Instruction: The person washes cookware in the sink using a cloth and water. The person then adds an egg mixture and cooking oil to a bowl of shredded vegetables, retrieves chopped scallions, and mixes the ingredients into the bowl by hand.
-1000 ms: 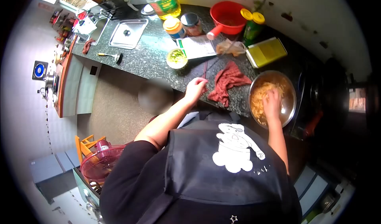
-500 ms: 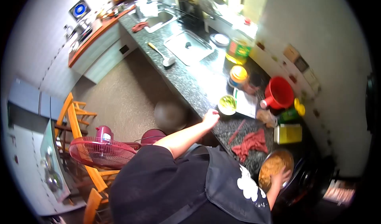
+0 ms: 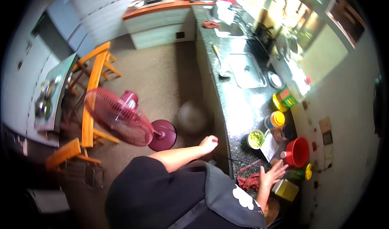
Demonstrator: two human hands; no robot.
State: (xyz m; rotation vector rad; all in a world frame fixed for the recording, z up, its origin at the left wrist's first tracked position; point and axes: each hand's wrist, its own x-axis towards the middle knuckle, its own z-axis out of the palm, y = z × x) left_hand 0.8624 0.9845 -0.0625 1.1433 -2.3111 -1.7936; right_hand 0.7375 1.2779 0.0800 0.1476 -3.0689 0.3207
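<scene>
My left hand is closed in a loose fist beside the counter's front edge; whatever may be inside the fingers is hidden. My right hand is open with fingers spread, above the counter between a red cloth and a yellow-sided tin. Below its wrist, partly covered by my arm and apron, shows a metal bowl of orange-brown food. A small bowl of chopped greens stands on the counter, next to a white paper. Reddish chopsticks lie near the cloth.
Along the wall are a red pot, a yellow-capped bottle, an orange-lidded jar and an oil bottle. Farther off are a ladle and sinks. A pink fan stands on the floor behind my left arm.
My right hand has come out of the bowl of orange-brown food and now hovers open beside the tin. My left hand stays closed, now off the counter's edge. The view has turned left.
</scene>
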